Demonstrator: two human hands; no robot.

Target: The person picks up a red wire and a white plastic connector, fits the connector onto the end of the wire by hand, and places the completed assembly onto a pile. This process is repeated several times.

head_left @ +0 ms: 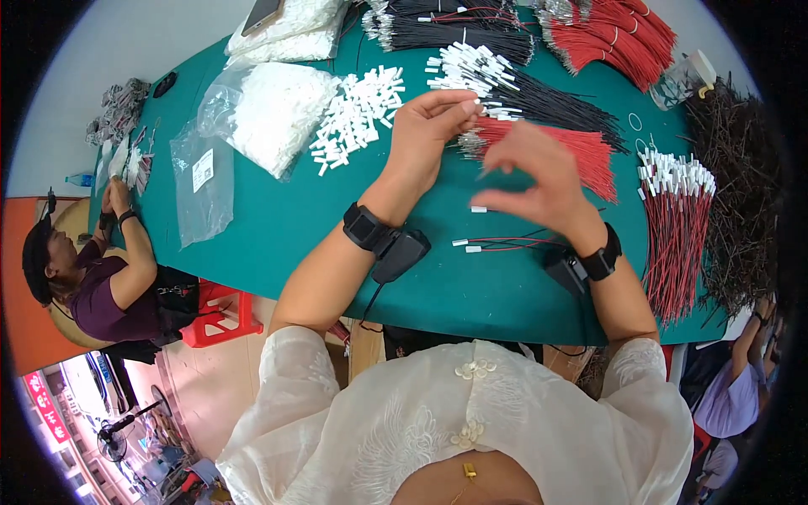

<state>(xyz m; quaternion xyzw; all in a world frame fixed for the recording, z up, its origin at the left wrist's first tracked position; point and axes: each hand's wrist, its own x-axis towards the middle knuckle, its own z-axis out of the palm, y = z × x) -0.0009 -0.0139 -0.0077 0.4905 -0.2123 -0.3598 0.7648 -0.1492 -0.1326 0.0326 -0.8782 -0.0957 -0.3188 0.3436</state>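
Note:
My left hand [425,135] is closed in a pinch over the far middle of the table, with a small white connector housing [478,103] showing at its fingertips. Smeared by motion, my right hand [543,172] hovers to the right, thumb and curled fingers apart with a gap between them. Beyond it lie red wires [589,156] in a bundle, and black wires [555,101] topped by white housings [475,71]. Below my right hand, a few joined red and black wires [513,244] with white ends rest on the green table [337,261].
Loose white housings [358,114] are heaped left of my hands, beside a full plastic bag [282,109]. Finished-looking red-black wires [673,244] are stacked at right, next to a dark wire pile [736,202]. A co-worker [101,269] sits at far left near a red stool [223,316].

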